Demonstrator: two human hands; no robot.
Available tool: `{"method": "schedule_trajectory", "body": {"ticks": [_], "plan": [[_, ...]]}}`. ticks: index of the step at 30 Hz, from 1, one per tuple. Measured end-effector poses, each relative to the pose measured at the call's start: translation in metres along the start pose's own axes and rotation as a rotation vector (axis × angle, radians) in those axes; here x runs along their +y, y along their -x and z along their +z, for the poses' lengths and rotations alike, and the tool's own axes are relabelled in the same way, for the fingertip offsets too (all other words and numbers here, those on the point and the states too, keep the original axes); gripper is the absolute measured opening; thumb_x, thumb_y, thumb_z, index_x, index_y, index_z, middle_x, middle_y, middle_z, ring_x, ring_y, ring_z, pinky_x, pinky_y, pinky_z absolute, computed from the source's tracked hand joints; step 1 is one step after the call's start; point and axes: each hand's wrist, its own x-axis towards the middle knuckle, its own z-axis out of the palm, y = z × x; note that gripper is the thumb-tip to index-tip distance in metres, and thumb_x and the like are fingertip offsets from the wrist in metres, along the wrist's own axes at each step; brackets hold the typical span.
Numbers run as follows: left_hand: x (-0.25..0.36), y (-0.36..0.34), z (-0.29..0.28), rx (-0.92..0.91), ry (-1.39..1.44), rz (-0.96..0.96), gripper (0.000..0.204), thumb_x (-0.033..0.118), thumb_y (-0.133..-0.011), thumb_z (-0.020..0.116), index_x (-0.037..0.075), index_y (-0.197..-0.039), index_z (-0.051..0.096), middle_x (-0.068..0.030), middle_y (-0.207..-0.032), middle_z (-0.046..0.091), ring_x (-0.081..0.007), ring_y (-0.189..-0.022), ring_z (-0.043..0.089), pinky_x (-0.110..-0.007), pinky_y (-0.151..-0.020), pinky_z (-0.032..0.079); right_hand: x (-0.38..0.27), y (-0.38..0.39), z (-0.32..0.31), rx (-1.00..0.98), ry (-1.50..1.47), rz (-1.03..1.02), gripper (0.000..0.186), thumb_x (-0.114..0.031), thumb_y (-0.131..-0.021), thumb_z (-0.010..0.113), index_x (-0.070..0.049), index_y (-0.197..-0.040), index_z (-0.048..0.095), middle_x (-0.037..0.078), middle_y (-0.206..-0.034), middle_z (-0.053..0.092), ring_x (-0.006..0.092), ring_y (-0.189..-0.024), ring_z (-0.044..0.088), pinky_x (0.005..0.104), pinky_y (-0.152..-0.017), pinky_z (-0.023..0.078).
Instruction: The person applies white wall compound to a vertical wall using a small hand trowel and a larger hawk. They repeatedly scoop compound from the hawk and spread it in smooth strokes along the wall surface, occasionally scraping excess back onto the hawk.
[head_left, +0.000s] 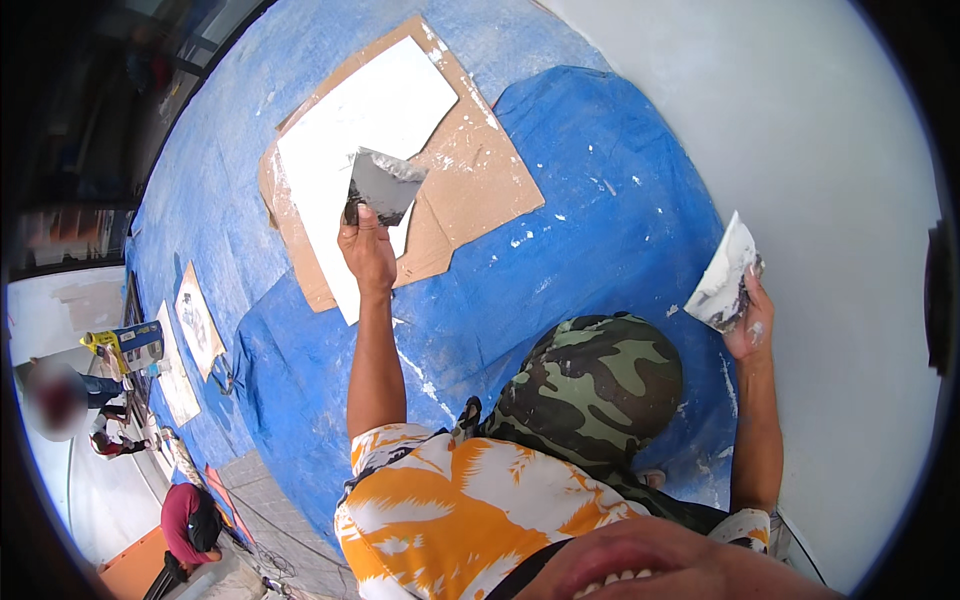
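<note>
My left hand (pixel 368 258) is closed round the dark grip of a wide metal putty knife (pixel 388 182), whose grey blade has pale paste along its far edge. Behind that blade a white board (pixel 365 95) with angled edges lies on flattened brown cardboard (pixel 475 165) spotted with white. Over on the right, my right hand (pixel 752 322) grips a second wide putty knife (pixel 725 280). White putty covers much of its blade, and some is smeared on my fingers. This knife is close to a pale wall (pixel 840 200); whether it touches is not clear.
A blue tarpaulin (pixel 600 150) with white flecks covers the floor. My bent leg in camouflage cloth (pixel 590 390) is between my arms. At far left are a blue-and-yellow package (pixel 125 348), thin panels (pixel 200 318), and several people, one in a dark red top (pixel 185 520).
</note>
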Motion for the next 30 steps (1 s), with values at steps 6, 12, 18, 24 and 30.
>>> {"method": "schedule_trajectory", "body": {"ticks": [6,12,18,24,30], "plan": [[-0.006,0.082,0.156,-0.169,0.294,0.144,0.033,0.015,-0.101,0.057,-0.004,-0.127,0.056,-0.0118,-0.117,0.065,-0.0176,-0.105,0.062,-0.034,-0.091,0.049,0.103,-0.065,0.110,-0.036,-0.257,0.258,0.030,-0.019,-0.095,0.058,-0.002,-0.120,0.060,0.012,-0.112,0.067,0.0277,-0.102,0.067,0.0455,-0.093,0.053],[0.014,0.101,0.195,-0.802,-0.213,0.538,0.033,0.002,-0.092,0.061,0.008,-0.124,0.066,-0.0151,-0.130,0.063,-0.0328,-0.128,0.056,-0.046,-0.109,0.038,0.073,-0.059,0.116,-0.112,-0.209,0.113,0.029,-0.016,-0.096,0.055,0.001,-0.120,0.059,0.014,-0.111,0.067,0.0267,-0.101,0.067,0.0422,-0.090,0.055],[0.019,0.104,0.184,-0.940,-0.573,0.522,0.043,-0.006,-0.086,0.062,0.009,-0.126,0.064,-0.0147,-0.127,0.065,-0.0344,-0.128,0.055,-0.049,-0.111,0.036,0.051,-0.054,0.091,-0.117,-0.153,0.036,0.032,-0.014,-0.098,0.052,0.003,-0.124,0.056,0.015,-0.115,0.066,0.0260,-0.102,0.067,0.0427,-0.089,0.055],[-0.017,0.030,0.080,-0.380,-1.362,0.161,0.022,0.009,-0.090,0.057,0.007,-0.110,0.064,-0.0187,-0.085,0.071,-0.0381,-0.073,0.069,-0.047,-0.063,0.055,0.024,-0.042,0.047,-0.021,-0.107,-0.030,0.035,-0.013,-0.097,0.051,0.001,-0.129,0.053,0.012,-0.118,0.066,0.0249,-0.102,0.068,0.0397,-0.088,0.057],[-0.023,-0.130,-0.109,0.143,-1.894,-0.064,0.035,0.018,-0.090,0.049,0.001,-0.117,0.063,-0.0272,-0.093,0.070,-0.0432,-0.088,0.070,-0.050,-0.079,0.054,0.021,-0.013,-0.040,0.099,-0.145,-0.032,0.039,-0.010,-0.094,0.054,0.001,-0.132,0.053,0.013,-0.123,0.064,0.0270,-0.110,0.064,0.0420,-0.096,0.052]]}}
